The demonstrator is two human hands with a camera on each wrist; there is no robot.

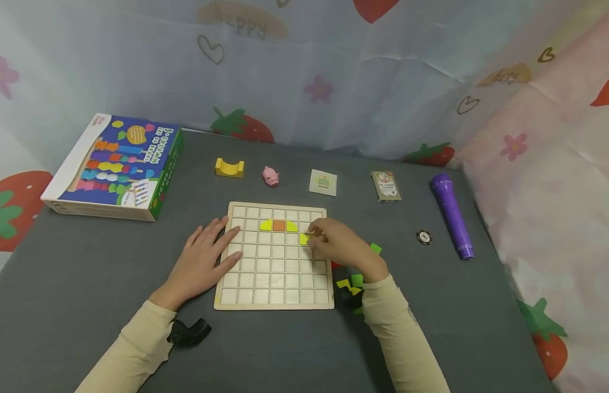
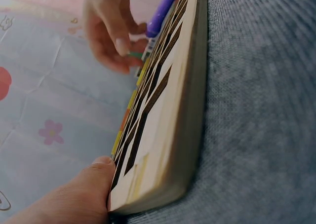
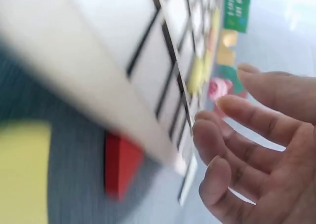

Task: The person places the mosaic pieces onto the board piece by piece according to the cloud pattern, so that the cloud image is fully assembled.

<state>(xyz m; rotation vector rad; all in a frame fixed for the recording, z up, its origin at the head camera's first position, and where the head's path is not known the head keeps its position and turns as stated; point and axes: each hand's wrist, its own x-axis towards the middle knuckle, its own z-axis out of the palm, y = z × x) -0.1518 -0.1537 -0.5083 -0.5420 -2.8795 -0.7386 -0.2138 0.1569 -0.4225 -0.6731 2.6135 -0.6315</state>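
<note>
We see a small yellow tile [image 1: 304,238] sitting in the square wooden grid board [image 1: 275,284], right of centre, with our right hand [image 1: 336,243] touching it, fingers loosely bent; whether it pinches, we cannot tell. Our left hand [image 1: 203,262] lies flat, fingers straight, on the board's left edge.

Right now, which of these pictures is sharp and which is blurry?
Head view: evenly lit and sharp, wooden grid board crisp, soft shadows only. Left wrist view: board edge fairly clear, far hand soft. Right wrist view: smeared throughout, red piece and fingers blurred.
</note>
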